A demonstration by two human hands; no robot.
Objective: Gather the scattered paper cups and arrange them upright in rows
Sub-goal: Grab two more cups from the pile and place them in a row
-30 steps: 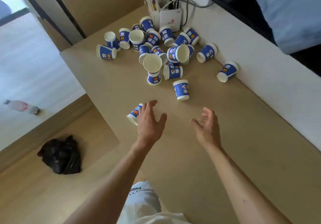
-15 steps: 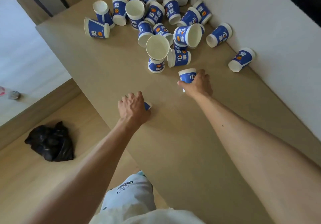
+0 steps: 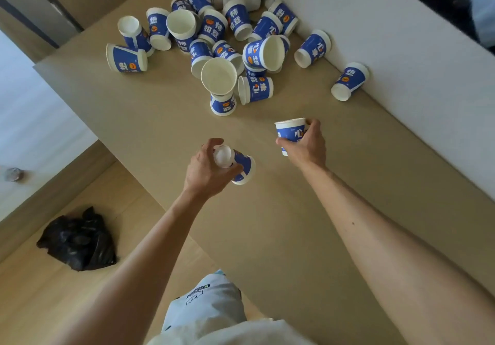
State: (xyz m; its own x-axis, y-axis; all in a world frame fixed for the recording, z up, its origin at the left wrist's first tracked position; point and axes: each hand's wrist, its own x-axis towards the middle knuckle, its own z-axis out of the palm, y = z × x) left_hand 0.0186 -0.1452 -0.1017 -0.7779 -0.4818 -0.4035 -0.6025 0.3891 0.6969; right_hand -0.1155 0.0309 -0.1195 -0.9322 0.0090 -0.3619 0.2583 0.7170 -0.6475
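Both hands now lifted off the tan counter (image 3: 267,237) with cups: left hand (image 3: 206,168) grips a tipped blue-and-white paper cup (image 3: 239,164); right hand (image 3: 305,146) grips an upright one (image 3: 290,131). Rows not started; pile (image 3: 227,44) sits at the far edge.

Home-like room: beige table (image 3: 294,237), wood floor (image 3: 53,304), black bin bag (image 3: 77,240).

- A blue-and-white paper cup (image 3: 290,133) is upright, mouth up, above the middle of the table (image 3: 294,237), gripped around its side.
- A second cup (image 3: 238,164) is tilted, white base turned up toward the camera, near the table's left edge.
- The pile of cups (image 3: 227,42) crowds the far end of the table, most on their sides, some stacked or leaning.
- One lone cup (image 3: 349,81) lies on its side against the right edge.
- Another cup (image 3: 126,58) lies sideways near the far left corner.
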